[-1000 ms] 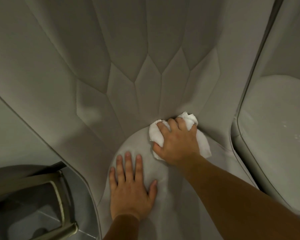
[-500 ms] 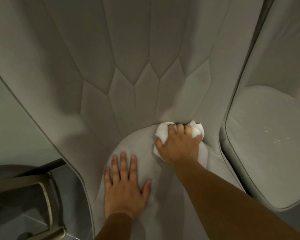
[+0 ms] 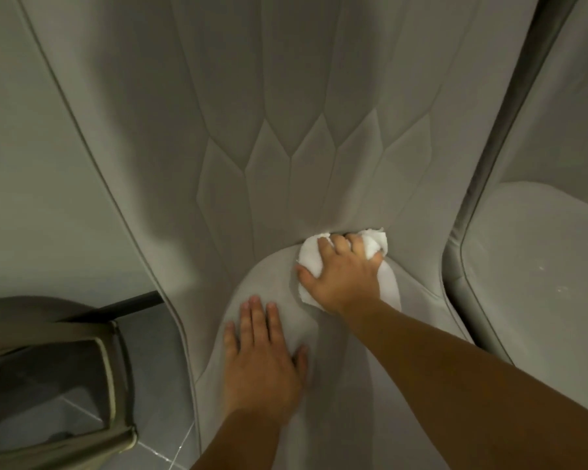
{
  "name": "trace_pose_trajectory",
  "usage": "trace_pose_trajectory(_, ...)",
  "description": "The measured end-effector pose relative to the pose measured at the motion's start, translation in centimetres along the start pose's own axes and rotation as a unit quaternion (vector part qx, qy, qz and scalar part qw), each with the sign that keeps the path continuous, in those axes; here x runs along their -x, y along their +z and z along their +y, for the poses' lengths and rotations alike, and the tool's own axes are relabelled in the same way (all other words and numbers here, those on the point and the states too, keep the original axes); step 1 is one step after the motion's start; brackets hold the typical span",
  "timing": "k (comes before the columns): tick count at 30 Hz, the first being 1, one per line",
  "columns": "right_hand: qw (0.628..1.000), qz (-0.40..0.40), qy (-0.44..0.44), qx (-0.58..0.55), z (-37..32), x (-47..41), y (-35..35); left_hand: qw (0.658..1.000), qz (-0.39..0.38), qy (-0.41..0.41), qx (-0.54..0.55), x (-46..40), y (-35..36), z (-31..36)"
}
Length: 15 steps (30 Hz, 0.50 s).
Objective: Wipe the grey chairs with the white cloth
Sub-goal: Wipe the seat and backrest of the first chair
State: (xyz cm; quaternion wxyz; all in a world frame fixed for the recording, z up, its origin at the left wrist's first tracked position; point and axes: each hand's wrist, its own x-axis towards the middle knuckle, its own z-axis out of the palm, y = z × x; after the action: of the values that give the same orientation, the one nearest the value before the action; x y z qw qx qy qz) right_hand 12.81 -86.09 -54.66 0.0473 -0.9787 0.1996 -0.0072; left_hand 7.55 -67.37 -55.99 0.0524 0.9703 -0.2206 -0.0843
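Observation:
A grey upholstered chair [image 3: 286, 137] with a quilted backrest fills the middle of the view. My right hand [image 3: 342, 273] grips a crumpled white cloth [image 3: 311, 259] and presses it into the crease where the seat meets the backrest. My left hand [image 3: 262, 357] lies flat on the seat cushion nearer to me, fingers straight and together. A second grey chair [image 3: 537, 273] stands close on the right, with small pale specks on its seat.
At the lower left stands a beige frame or stand [image 3: 112, 385] over grey floor tiles [image 3: 157, 378]. A dark bar [image 3: 129, 303] runs behind it. A narrow gap separates the two chairs.
My right hand has pushed the cloth further back and to the right along the seat crease. My left hand stays flat on the seat. The view has shifted slightly.

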Motion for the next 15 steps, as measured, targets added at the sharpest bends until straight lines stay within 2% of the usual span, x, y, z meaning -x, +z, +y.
trace_pose_trajectory(4, 0.984, -0.048, -0.162, -0.052, -3.5, -0.3, -0.8, 0.999, 0.033, 0.01, 0.008, 3.4, 0.4, -1.3)
trace_pose_trajectory(8, 0.983, -0.049, -0.17, -0.058, -5.9, -0.2, -0.3, 0.999, 0.028, -0.027, 0.023, 5.9, 0.8, -1.0)
trace_pose_trajectory(12, 0.94, -0.065, -0.333, -0.041, -4.3, 0.1, 0.6, 0.997, 0.057, -0.043, 0.022, 6.7, 1.5, -0.5)
trace_pose_trajectory(15, 0.93, -0.071, -0.36, -0.036, -4.7, 0.2, 0.7, 0.997, 0.043, -0.057, 0.028, 6.8, 1.5, 0.0)
